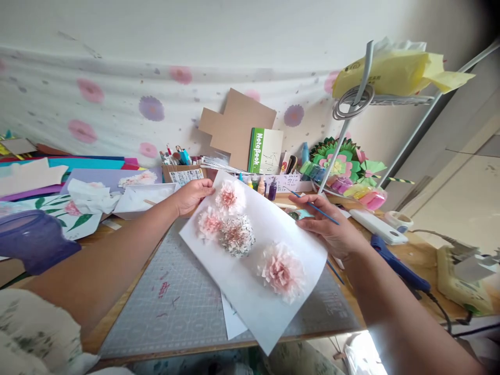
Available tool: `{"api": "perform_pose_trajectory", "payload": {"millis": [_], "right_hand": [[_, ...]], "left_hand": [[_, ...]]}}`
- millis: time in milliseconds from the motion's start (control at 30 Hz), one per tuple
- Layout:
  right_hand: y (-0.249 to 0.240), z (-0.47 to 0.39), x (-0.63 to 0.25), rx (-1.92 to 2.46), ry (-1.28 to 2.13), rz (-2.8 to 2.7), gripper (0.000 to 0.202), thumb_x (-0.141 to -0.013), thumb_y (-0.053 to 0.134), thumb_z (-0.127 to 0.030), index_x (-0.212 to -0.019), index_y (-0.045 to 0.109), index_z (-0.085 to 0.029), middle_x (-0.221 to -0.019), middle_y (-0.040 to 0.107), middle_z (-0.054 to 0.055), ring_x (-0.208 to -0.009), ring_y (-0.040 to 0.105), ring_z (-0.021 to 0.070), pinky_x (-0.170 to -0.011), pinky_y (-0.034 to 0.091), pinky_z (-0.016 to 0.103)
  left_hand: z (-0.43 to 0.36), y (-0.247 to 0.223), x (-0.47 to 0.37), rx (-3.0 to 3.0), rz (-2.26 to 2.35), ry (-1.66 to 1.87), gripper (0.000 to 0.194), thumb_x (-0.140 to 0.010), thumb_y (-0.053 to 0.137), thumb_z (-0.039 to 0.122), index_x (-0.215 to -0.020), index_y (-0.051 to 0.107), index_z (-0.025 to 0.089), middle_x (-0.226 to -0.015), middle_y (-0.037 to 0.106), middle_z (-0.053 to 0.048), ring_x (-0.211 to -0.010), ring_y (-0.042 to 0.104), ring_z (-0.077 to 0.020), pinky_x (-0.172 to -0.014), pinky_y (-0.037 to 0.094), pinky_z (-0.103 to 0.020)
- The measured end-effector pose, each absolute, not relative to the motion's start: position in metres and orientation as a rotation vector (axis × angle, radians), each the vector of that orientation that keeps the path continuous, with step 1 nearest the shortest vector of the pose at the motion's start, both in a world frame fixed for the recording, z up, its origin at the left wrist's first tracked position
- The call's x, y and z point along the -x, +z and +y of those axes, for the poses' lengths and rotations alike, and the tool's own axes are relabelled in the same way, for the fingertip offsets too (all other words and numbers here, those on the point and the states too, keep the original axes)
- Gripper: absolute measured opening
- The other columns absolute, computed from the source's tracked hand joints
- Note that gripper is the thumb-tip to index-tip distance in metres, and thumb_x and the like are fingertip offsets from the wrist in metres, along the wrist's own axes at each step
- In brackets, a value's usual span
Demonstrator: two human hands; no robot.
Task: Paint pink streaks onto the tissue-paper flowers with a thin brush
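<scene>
Fingers of my left hand pinch a white sheet bearing flowers above a grey mat, while my right hand holds its edge and a blue brush, a holding step needing, I judge, steadiness.

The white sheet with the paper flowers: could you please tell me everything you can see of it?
The white sheet, which looks like stiff paper, is held tilted above the grey cutting mat. Four ruffled, pink-centred white flowers sit on it, three clustered, one apart; one cluster flower has dark-edged petals. The left hand and right hand grip opposite edges.
</scene>
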State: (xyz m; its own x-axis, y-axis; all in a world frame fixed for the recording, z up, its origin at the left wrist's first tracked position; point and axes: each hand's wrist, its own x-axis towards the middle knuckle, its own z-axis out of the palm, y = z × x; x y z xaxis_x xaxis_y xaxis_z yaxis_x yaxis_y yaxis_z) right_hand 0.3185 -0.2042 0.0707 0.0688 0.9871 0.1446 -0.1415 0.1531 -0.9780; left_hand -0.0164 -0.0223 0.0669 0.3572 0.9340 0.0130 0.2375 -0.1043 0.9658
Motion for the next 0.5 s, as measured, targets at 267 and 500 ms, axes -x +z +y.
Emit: {"api": "perform_pose_trajectory", "payload": {"millis": [267, 500], "right_hand": [[0.078, -0.188, -0.323, 0.97, 0.897, -1.085, 0.028, -0.072, 0.083, -0.037, -0.092, 0.067, -0.025, -0.123, 0.075, 0.005, -0.081, 0.076, 0.0194, -0.066, 0.057, 0.031], [0.036, -0.202, -0.313, 1.079, 0.707, -0.938, 0.031, -0.082, 0.072, -0.051, -0.098, 0.065, -0.025, -0.126, 0.074, 0.008, -0.086, 0.078, 0.0226, -0.07, 0.06, 0.034]], "left_hand": [[-0.075, 0.124, 0.067, -1.405, 1.247, 1.298, 0.026, -0.089, 0.069, 0.025, -0.108, 0.061, 0.009, -0.079, 0.064, 0.003, -0.07, 0.061, -0.0136, -0.071, 0.055, -0.03], [-0.143, 0.074, 0.115, -0.966, 1.58, 1.423, 0.022, -0.07, 0.072, 0.019, -0.087, 0.058, 0.021, -0.066, 0.066, 0.003, -0.054, 0.061, -0.0154, -0.057, 0.057, -0.031]]}}
